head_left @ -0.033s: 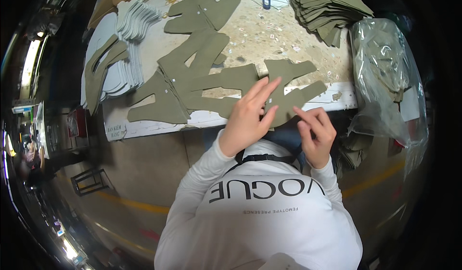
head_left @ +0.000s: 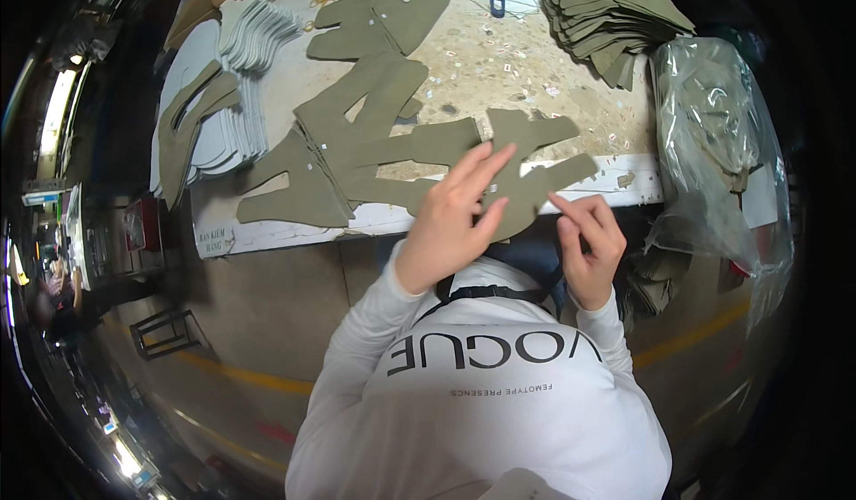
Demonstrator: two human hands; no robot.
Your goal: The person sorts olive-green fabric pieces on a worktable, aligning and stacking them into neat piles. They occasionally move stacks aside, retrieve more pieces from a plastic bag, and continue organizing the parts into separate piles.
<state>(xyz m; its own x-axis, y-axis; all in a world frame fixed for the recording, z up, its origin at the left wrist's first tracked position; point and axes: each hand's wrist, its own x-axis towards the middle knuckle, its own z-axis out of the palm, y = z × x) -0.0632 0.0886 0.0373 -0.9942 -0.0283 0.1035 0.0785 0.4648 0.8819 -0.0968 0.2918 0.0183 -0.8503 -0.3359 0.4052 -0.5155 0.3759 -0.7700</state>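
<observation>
At the tabletop's (head_left: 464,49) left edge sits a stack of pale grey cut pieces (head_left: 241,81), flat and stiff-looking. Matte olive fabric shapes (head_left: 357,143) with long prongs fan across the middle. The left hand (head_left: 455,219) lies flat, grip apart, fingers spread on the olive piece (head_left: 535,165) at the near edge. The right hand (head_left: 588,241) curls its fingertips together at that piece's rim; whether they pinch it I cannot tell. A crinkled clear plastic bag (head_left: 713,125) hangs off the right edge.

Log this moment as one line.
left hand: flat on olive fabric piece | right hand: pinching its edge | worktable: more olive cutouts
</observation>
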